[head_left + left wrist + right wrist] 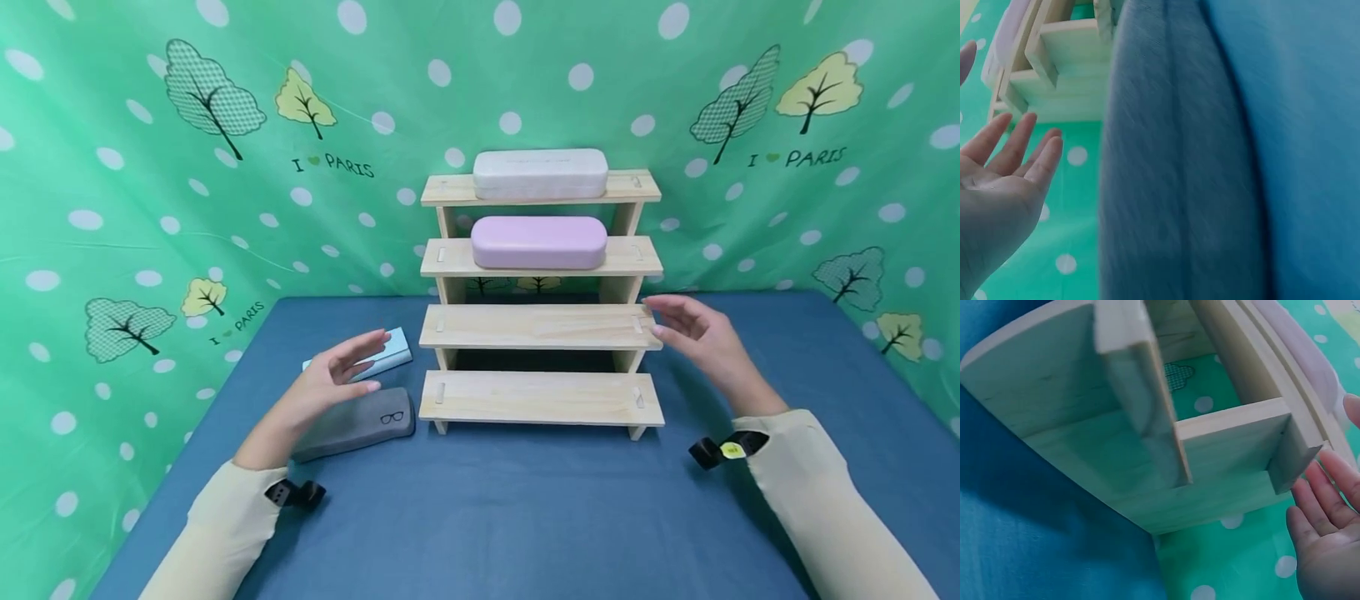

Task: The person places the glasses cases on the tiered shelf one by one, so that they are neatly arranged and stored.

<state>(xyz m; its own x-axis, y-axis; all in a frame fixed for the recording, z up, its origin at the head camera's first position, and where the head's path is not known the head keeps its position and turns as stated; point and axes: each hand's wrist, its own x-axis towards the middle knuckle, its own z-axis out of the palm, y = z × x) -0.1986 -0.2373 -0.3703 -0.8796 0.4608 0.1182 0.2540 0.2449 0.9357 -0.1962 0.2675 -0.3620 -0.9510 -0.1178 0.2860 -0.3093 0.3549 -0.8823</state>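
Note:
Over the left side of the table, my left hand (326,379) is held in the air, its fingers apart with nothing between them. Below it lies a grey glasses case (352,427) with a small glasses print, and behind that a light blue case (392,353), partly hidden by the hand. The grey case (1179,156) fills much of the left wrist view. My right hand (693,332), fingers extended, is by the right end of a stepped wooden stand (540,325); whether its fingertips touch the wood I cannot tell.
A white case (540,177) stands on the stand's top step, and a lilac case (538,243) on the step below. Bare wood shows on the two lower steps. Blue cloth (510,508) covers the table, with a green dotted curtain (480,92) behind.

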